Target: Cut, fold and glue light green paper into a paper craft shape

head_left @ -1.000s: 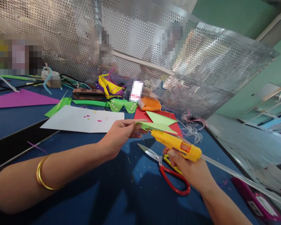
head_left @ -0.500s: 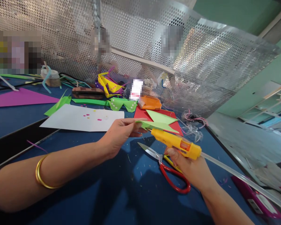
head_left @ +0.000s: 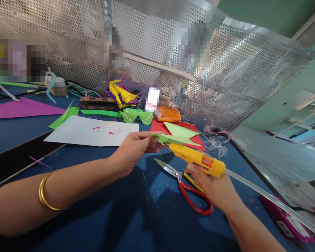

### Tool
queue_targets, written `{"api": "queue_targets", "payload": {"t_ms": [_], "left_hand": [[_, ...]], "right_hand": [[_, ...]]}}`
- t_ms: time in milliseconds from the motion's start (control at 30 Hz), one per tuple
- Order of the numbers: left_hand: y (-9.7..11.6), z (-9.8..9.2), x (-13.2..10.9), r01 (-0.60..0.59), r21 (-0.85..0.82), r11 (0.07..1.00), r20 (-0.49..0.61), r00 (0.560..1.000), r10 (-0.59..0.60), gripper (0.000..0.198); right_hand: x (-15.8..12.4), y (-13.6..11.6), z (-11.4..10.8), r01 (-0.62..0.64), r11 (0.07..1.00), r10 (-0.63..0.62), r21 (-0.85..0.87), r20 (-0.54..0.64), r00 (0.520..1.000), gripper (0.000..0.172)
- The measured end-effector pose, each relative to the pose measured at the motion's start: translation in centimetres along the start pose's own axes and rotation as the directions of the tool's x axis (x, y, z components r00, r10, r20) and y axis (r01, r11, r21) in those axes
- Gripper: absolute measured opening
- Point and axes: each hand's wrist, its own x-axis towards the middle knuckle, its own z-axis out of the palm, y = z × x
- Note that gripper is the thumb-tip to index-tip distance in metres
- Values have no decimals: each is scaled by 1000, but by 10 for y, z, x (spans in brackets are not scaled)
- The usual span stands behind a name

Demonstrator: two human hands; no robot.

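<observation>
My left hand (head_left: 136, 147) pinches a light green paper piece (head_left: 178, 139) between thumb and fingers, holding it above the table. Wrapped round the handle of a yellow hot glue gun (head_left: 196, 157) is my right hand (head_left: 210, 185). The gun's nozzle points left and meets the lower edge of the green paper, close to my left fingertips. A long clear glue stick (head_left: 273, 199) runs out of the gun's back end. Below the gun, scissors (head_left: 183, 178) with red handles lie on the table, partly covered by my right hand.
A white sheet (head_left: 91, 136) with small coloured bits lies left of centre. Behind it are green paper glasses (head_left: 138, 116), yellow and purple paper glasses (head_left: 122, 94) and an orange packet (head_left: 168, 114). Red paper (head_left: 194, 130) lies beyond my hands; a purple plug strip (head_left: 286, 220) sits at right.
Both hands keep almost the same pose, with the nozzle still at the green paper. The view has shifted very slightly.
</observation>
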Motion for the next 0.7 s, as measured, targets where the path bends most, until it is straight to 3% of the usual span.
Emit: {"api": "queue_targets", "payload": {"t_ms": [200,400,700], "left_hand": [[-1,0,0,-7,6,1000,-10,1000,7,20],[-2,0,1,-25,8,1000,-2,1000,25,10],[-2,0,0,-22,8,1000,-8,1000,22,13]], "right_hand": [[-1,1,0,-17,1000,17,-9,-1,1000,48],[-1,-12,-2,-17,1000,16,20,60,998,37],[-3,-15,-3,-46,999,46,5,47,998,33]]}}
